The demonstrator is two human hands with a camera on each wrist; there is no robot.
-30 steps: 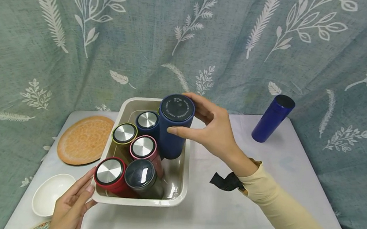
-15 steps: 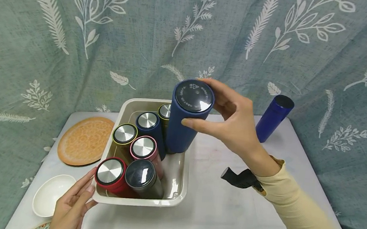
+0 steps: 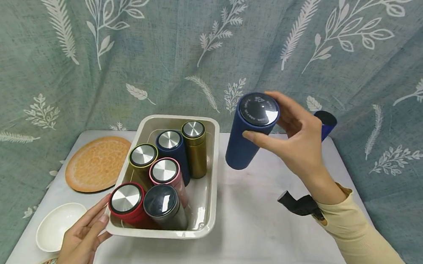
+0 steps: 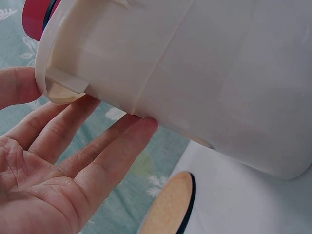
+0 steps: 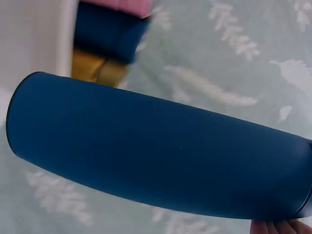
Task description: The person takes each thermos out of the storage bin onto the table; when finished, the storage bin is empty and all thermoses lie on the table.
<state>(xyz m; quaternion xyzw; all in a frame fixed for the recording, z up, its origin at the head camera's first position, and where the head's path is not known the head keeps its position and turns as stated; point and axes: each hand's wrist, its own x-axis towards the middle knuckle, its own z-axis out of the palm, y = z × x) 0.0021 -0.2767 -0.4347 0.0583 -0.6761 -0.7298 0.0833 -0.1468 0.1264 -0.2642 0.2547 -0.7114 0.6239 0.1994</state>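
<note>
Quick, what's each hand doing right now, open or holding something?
Left hand: closed, holding the off-white tub by its rim.
Right hand: closed, holding a large blue bottle between thumb and fingers.

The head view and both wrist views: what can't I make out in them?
Head: the lower part of the purple-blue bottle, behind the right hand.
Head: print on the held blue bottle, too small to read.
Head: most of the patterned item, cut off by the bottom edge.
Right wrist: the gold bottle, blurred, partly behind the tub.
</note>
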